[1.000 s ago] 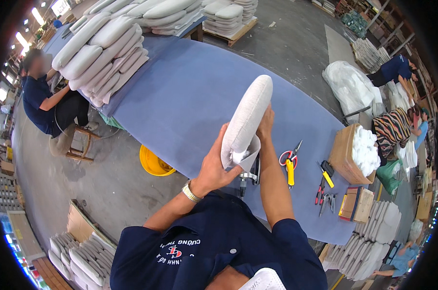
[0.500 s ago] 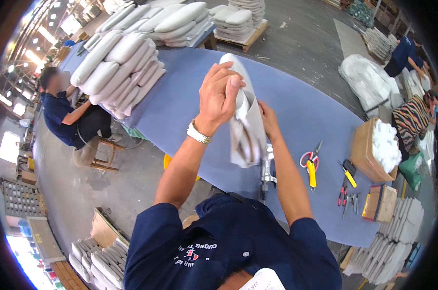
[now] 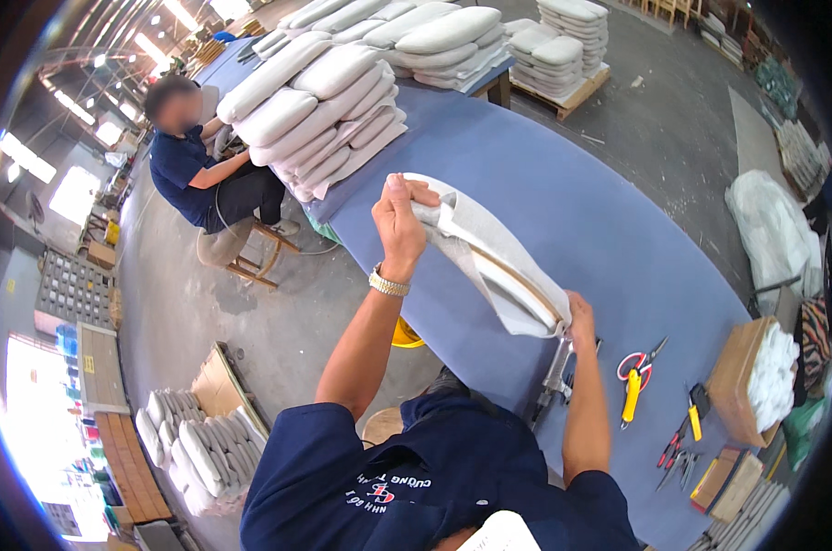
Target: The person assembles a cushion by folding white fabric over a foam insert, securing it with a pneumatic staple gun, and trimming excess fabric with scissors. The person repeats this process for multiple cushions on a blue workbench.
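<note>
A long, curved padded panel (image 3: 512, 260) in pale grey fabric slants across the space over the blue table, with a brown edge and loose cloth along its open side. My left hand (image 3: 400, 228), with a metal-banded watch at the wrist, is closed around its upper end. At the lower right end, my right hand (image 3: 579, 321) grips the panel's tip, its fingers partly hidden. Beneath that hand lies a metal tool like a staple gun (image 3: 555, 375), close to my body.
The blue table (image 3: 618, 220) carries a stack of padded panels (image 3: 319, 119), red-handled scissors (image 3: 638, 367), a yellow cutter (image 3: 631, 399), pliers (image 3: 678, 441) and a carton of white stuffing (image 3: 742, 376). A co-worker (image 3: 191, 165) sits at the left. More panels (image 3: 200, 450) stand low at left.
The panel has turned from nearly end-on to a sideways slant. My hands have moved apart, the right one down and rightward. The whole view has shifted too.
</note>
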A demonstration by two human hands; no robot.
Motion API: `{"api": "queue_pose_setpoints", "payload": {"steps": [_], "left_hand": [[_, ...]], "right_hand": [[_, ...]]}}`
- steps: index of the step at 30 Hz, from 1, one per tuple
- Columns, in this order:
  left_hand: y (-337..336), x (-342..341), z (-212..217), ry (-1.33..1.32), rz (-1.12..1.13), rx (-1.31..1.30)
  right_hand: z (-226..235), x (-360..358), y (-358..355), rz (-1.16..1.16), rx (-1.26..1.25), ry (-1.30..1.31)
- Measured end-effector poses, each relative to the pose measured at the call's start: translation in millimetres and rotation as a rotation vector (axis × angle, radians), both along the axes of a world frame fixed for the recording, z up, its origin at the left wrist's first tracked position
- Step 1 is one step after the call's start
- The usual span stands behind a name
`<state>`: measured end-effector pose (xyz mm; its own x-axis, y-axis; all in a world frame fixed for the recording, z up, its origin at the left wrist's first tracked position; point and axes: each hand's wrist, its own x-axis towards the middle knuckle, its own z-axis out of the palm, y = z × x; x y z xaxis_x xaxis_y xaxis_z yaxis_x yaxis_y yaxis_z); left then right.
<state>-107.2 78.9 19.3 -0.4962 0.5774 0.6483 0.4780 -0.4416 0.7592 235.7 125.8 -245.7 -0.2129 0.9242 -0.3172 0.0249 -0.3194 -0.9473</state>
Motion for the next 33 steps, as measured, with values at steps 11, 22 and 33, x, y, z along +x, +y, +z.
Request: {"api": "queue_pose_setpoints", "payload": {"steps": [11,22,33], "left_hand": [[28,46,85,-0.033,-0.403,-0.052],[85,173,-75,0.286,-0.984,-0.933],[83,220,-137,0.202,-0.922,-1.046]], "right_hand": [[100,-38,-81,0.511,0.162,-0.198],[122,-30,-133,0.703,0.182,-0.282],[109,8,-145,-0.123,0.261,-0.138]]}}
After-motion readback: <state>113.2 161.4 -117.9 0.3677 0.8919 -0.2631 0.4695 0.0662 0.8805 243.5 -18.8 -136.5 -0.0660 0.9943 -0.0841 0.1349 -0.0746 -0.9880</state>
